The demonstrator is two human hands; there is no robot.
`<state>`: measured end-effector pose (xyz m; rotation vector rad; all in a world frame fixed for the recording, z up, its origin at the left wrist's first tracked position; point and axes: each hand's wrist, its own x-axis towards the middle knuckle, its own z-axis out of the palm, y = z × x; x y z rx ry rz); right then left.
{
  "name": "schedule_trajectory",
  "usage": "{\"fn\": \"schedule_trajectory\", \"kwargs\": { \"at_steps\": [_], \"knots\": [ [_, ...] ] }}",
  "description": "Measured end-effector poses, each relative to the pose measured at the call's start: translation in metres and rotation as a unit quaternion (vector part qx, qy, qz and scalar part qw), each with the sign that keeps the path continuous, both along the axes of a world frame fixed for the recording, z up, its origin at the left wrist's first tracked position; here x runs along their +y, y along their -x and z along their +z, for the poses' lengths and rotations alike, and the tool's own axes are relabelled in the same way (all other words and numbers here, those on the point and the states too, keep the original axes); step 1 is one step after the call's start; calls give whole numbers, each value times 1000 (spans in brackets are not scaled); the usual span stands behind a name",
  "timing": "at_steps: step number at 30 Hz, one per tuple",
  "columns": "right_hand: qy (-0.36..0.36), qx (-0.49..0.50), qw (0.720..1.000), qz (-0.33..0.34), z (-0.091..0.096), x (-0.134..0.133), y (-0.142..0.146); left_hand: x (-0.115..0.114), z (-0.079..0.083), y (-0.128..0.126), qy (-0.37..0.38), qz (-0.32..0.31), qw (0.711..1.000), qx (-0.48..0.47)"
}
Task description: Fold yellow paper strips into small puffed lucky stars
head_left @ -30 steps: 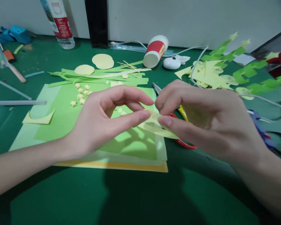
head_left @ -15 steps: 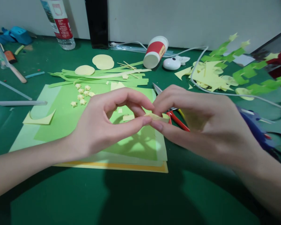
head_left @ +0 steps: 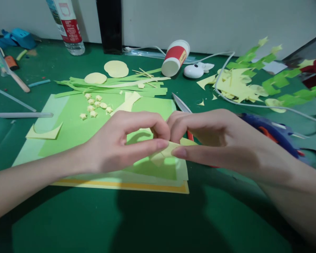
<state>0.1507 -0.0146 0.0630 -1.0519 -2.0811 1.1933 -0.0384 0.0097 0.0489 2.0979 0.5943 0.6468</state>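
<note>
Between the fingertips of both hands is a pale yellow paper strip [head_left: 166, 151], part of it covered by the fingers. My left hand [head_left: 126, 140] pinches its left part with thumb and forefinger. The right part is pinched by my right hand [head_left: 213, 137], the two hands nearly touching. Below them lie stacked sheets of green paper [head_left: 76, 140] with a yellow sheet's edge at the front. Several small folded paper stars [head_left: 93, 105] rest on the sheets, left of a pale paper piece [head_left: 129, 101]. Partly behind my right hand are red-handled scissors [head_left: 181, 102].
Green paper strips [head_left: 113, 86] and pale paper discs [head_left: 116, 69] lie behind the sheets. A tipped paper cup [head_left: 175, 58], a water bottle [head_left: 70, 31], paper scraps [head_left: 234, 86] and a white cable [head_left: 268, 106] are farther back. On the right lies a blue glue gun [head_left: 274, 131].
Both hands have moved down toward the sheets, and the strip is turned so a broader face shows. More of the glue gun and the pale paper piece is uncovered.
</note>
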Motion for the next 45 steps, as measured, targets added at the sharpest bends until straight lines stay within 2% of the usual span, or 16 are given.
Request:
{"fn": "schedule_trajectory", "kwargs": {
  "at_steps": [5,9,14,17,22,27,32,36,41,45],
  "knots": [
    [32,22,999,12,-1,3,-2,-2,0,-6,-65,4,998,1],
    [73,2,997,24,0,3,-1,-3,-2,-8,-116,-27,993,7],
    [84,-12,996,32,-2,3,3,-2,-5,-7,-145,-44,988,11],
    [94,12,995,30,-3,4,3,-3,-6,-8,-150,-20,989,-4],
    [128,46,990,-28,-2,3,-1,-3,-3,-9,-92,63,994,-9],
    [102,41,993,-52,0,1,-1,-1,-3,-7,-121,43,992,-12],
    [25,-17,998,-58,-1,1,4,0,-5,-6,-156,3,988,8],
    [-27,-24,997,-62,-1,0,3,0,-5,-7,-164,7,986,17],
    [-37,-70,995,-58,0,-2,4,-1,-6,-8,-112,45,993,-6],
    [-23,-3,995,-98,-2,-2,7,-2,-5,-7,-29,60,997,-44]
  ]
}}
